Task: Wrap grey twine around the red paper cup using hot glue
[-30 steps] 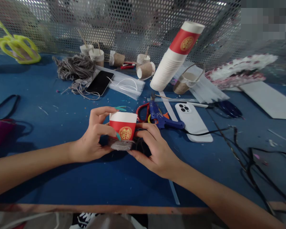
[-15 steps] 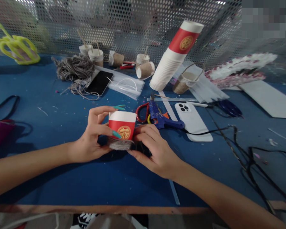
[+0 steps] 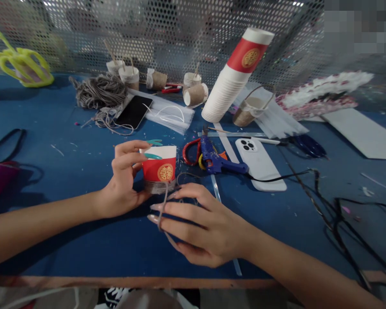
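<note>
Right hand [image 3: 202, 229] has pulled back toward the person's body and away from the small red-and-white paper cup [image 3: 159, 167], drawing out a thin grey-brown twine strand [image 3: 163, 205]. Left hand [image 3: 124, 184] has shifted the cup a little left. Left grip is clasped on the cup, fingers on its white top band. The cup stands about upright on the blue bench [image 3: 67, 171], long axis vertical, with a twine-wrapped band at its foot. The strand runs from that foot down toward the person to the right fingertips [image 3: 156, 207], so the cup lies up and left of the right grip, near but apart. Right fingers are stretched nearly flat with the strand across them; cannot tell if it is pinched. Blue glue gun [image 3: 217, 161] and red-handled scissors [image 3: 189, 152] lie just beyond the cup, to its right.
</note>
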Tool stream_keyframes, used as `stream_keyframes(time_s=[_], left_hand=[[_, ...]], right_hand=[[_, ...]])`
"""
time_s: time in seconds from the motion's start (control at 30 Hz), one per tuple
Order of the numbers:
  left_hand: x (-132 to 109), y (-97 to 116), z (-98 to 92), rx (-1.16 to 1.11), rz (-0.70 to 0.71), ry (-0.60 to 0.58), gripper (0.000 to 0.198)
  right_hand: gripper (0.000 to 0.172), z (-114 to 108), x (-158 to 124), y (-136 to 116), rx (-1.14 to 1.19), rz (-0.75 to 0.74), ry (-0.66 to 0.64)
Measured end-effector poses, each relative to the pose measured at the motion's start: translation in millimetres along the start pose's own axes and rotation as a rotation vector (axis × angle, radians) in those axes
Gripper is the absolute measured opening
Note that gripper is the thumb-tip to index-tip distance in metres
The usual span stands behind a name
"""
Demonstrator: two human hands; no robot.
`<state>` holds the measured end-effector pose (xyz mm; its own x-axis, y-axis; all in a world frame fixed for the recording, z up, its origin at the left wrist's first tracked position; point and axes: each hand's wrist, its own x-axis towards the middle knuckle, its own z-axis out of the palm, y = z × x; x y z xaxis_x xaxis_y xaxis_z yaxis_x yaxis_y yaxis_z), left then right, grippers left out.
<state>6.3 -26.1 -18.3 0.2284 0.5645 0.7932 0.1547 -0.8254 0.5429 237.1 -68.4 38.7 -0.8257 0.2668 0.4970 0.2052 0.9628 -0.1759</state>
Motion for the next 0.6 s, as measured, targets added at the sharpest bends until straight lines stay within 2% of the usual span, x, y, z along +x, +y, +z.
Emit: stream_keyframes(time_s=[0.07,0.17,0.23,0.33,0.4,0.47,0.5,0.6], left_hand=[[0,0,-0.6,0.033,0.023,-0.013,0.088],[1,4,-0.8,0.047,0.023,-0.044,0.088],[1,6,-0.5,0.060,-0.006,-0.044,0.088],[2,6,-0.1,0.079,-0.032,0.035,0.082],[4,4,-0.3,0.073,-0.031,0.054,0.081],[7,1,-0.9,0.027,0.033,0.027,0.084],[8,0,-1.2,0.001,0.072,0.020,0.086],[12,-3,-1.8,-0.035,0.152,0.025,0.086]], right_hand=[[0.028,0,0,-2,-0.086,-0.056,0.012],[0.013,1,-1,-5,-0.204,-0.168,0.095],[0.016,-1,-3,-7,-0.243,-0.278,0.145],[0.022,-9,-7,-6,-0.295,-0.403,0.108],[0.022,-16,-8,-1,-0.338,-0.404,0.070],[0.010,-24,-8,9,-0.367,-0.276,0.082],[0.008,-29,-8,16,-0.365,-0.145,0.103],[0.030,-43,-9,40,-0.426,0.470,0.178]])
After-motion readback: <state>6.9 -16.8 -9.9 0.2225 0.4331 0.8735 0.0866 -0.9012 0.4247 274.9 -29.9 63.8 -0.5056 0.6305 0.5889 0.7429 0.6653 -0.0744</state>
